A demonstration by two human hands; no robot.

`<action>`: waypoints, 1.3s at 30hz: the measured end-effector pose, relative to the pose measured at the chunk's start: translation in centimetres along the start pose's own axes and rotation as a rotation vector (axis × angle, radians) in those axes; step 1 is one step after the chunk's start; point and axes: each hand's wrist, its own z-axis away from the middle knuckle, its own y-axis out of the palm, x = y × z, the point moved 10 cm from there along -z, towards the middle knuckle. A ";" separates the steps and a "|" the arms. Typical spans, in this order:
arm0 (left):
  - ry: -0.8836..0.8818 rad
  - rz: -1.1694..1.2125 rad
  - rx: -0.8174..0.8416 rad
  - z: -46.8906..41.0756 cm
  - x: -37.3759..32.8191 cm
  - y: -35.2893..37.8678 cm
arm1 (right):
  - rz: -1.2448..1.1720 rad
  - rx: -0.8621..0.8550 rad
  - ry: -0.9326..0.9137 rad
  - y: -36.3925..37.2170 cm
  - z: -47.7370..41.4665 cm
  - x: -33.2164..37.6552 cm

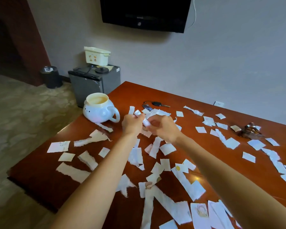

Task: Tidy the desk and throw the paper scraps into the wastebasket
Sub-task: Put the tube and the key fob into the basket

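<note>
Head view: paper scraps [155, 112] in grip of left hand [132, 124], right hand [163, 128].

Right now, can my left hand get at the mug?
Probably yes: the mug stands just beside the left hand and nothing stands between them, though that hand already grips scraps.

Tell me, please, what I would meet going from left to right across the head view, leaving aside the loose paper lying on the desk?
Wastebasket → mug → left hand → right hand, both hands holding paper scraps → brown glass dish.
</note>
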 end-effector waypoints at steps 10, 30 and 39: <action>0.064 -0.226 -0.039 -6.1 -3.5 0.9 | 0.047 -0.270 0.224 -3.5 -10.4 -7.5; 0.098 -0.230 0.017 -4.6 -5.6 3.8 | -0.588 -0.252 0.379 -5.7 -7.5 -7.9; 0.198 -0.089 0.076 7.1 -9.0 9.6 | -0.926 -0.501 0.284 -16.1 6.6 -8.6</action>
